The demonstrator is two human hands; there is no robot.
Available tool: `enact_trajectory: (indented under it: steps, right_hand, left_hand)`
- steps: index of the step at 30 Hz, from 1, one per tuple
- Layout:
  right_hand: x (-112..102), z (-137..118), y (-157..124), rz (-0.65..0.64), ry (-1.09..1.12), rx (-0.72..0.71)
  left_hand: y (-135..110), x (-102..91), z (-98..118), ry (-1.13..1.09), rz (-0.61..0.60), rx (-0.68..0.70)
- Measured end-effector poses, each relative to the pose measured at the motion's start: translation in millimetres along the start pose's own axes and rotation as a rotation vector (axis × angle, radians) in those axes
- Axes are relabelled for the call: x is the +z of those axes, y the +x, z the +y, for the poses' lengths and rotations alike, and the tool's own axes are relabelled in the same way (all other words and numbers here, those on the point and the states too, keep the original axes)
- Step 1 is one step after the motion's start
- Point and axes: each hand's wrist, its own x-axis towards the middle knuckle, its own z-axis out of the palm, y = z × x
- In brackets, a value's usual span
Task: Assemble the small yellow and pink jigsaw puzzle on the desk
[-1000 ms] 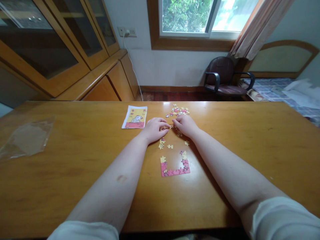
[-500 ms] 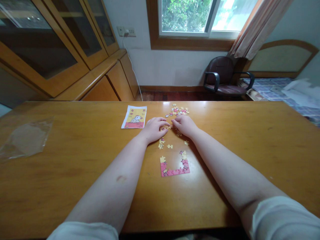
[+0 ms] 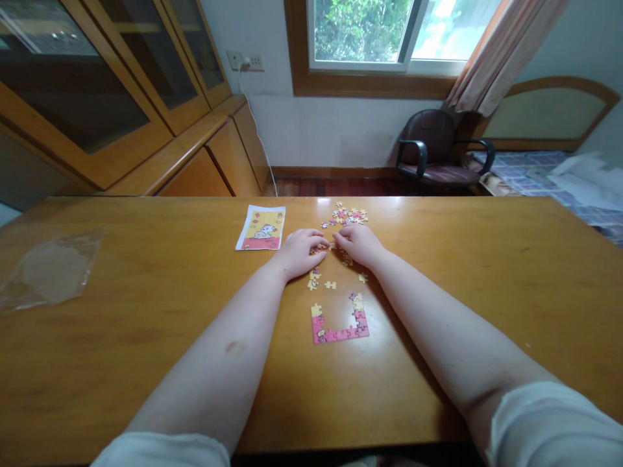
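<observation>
My left hand (image 3: 302, 253) rests on the table with its fingers bent round some joined yellow puzzle pieces (image 3: 320, 247), thumb on the near side. Opposite it, my right hand (image 3: 360, 243) has its fingers curled and pinched at the right end of this row; they partly hide what they grip. Under its palm side lie more yellow pieces (image 3: 347, 259). Closer to me is a U-shaped puzzle border (image 3: 341, 335), pink below with yellow upper ends. Between border and hands are a loose yellow piece (image 3: 330, 285), another piece (image 3: 363, 278) and a short joined strip (image 3: 313, 279).
A pile of mixed puzzle pieces (image 3: 351, 215) lies beyond my hands. The picture card (image 3: 263, 228), showing a white cartoon animal, is left of them. A clear plastic bag (image 3: 51, 269) lies on the wooden table (image 3: 170, 279) at far left. An office chair (image 3: 433, 149) stands behind.
Almost nothing differs. Both hands stay in place over the yellow pieces, with only a very slight shift of the fingers.
</observation>
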Motion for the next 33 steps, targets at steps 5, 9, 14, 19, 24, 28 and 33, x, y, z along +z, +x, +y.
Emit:
enact_trajectory:
  steps: [5,9,14,19,24,28,33]
  right_hand:
    - [-0.3,1.8,0.1,0.002,0.003,-0.002]
    - [-2.1,3.8,-0.1,0.026,0.049,0.045]
    - [-2.4,4.1,-0.4,0.004,0.113,-0.008]
    - [-1.8,3.6,-0.3,0.004,0.125,-0.04]
    - [-3.0,1.8,-1.2,-0.012,0.105,-0.076]
    - [-4.4,1.1,-1.8,0.011,0.111,-0.02]
    - [-6.3,6.1,-1.0,0.054,0.157,0.191]
  left_hand:
    - [0.4,0.9,-3.9,-0.005,0.024,0.005]
    - [0.8,1.1,-8.0,0.024,0.057,-0.046]
    - [0.1,1.1,-6.8,0.026,0.038,-0.014]
    - [-0.1,1.7,-5.3,0.02,0.026,-0.01]
    - [0.7,1.7,-6.2,0.006,0.03,-0.011]
    - [1.6,-0.9,-8.1,0.043,0.075,-0.11]
    - [1.6,-4.8,-8.8,0.084,0.087,-0.203]
